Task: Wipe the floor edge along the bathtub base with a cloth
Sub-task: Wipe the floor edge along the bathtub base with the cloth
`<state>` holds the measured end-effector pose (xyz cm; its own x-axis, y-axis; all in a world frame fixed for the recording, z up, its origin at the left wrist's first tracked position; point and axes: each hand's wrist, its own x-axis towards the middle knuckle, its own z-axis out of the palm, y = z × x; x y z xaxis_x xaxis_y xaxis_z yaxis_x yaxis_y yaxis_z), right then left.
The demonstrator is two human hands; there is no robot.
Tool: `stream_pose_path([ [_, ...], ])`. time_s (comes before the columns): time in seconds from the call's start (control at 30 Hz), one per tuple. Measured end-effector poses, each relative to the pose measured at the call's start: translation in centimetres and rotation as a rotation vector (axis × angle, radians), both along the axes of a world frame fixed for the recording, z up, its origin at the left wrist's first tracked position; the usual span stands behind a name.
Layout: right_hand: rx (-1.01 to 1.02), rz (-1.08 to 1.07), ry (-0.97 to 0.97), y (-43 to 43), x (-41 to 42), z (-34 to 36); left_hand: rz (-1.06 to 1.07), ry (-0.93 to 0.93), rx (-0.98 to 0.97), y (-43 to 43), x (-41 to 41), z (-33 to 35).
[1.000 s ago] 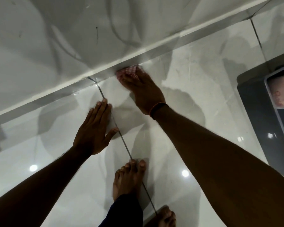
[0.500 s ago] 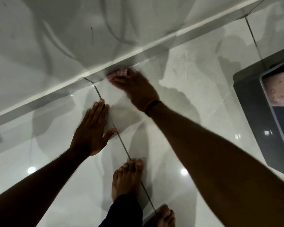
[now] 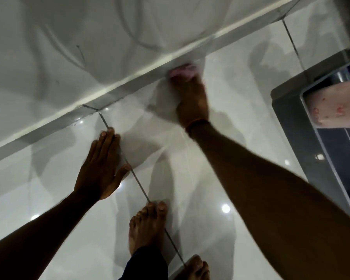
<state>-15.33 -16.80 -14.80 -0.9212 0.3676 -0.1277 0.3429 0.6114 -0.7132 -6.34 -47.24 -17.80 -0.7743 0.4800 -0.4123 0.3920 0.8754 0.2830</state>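
The white bathtub side (image 3: 89,47) runs diagonally across the top, and its base (image 3: 129,85) meets the glossy tiled floor (image 3: 230,87). My right hand (image 3: 192,98), blurred with motion, presses a pinkish cloth (image 3: 183,70) against the floor edge at the tub base. Only the cloth's far end shows past my fingers. My left hand (image 3: 101,168) lies flat on the floor with fingers together, beside a dark grout line (image 3: 133,174), holding nothing.
My two bare feet (image 3: 148,227) stand on the tiles below the hands. A grey bin or cabinet (image 3: 291,122) with a pink patterned cloth (image 3: 335,102) on it sits at the right edge. Ceiling lights reflect on the wet-looking floor.
My right hand has slid the cloth to the right along the tub base, after a short move left half a second ago. The left hand stays planted on the floor.
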Motion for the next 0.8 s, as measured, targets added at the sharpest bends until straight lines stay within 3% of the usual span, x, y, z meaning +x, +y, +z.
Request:
stream_pose_path([
  [0.07,0.032,0.359,0.034,-4.9,0.8,0.3,0.007,0.002,0.002,0.1,0.1,0.1],
  [0.13,0.229,0.617,-0.063,-8.7,2.1,-0.5,0.020,-0.014,-0.001,0.1,0.1,0.1],
  [0.27,0.283,0.702,-0.002,-5.6,1.1,-1.9,0.011,-0.027,0.007,-0.2,-0.2,0.1],
  [0.33,0.225,0.604,0.091,-0.9,0.1,-1.9,0.005,-0.023,0.016,-0.4,-0.2,0.2],
  [0.4,0.142,0.441,0.057,4.3,-0.3,-1.8,0.006,-0.024,0.024,-0.5,-0.2,0.1],
  [0.57,0.420,0.208,-0.154,14.0,-0.2,-2.2,0.027,-0.014,0.040,0.4,-0.1,0.5],
  [0.8,0.560,-0.172,-0.499,21.7,-4.4,-3.0,0.057,0.044,0.070,1.2,0.6,0.1],
])
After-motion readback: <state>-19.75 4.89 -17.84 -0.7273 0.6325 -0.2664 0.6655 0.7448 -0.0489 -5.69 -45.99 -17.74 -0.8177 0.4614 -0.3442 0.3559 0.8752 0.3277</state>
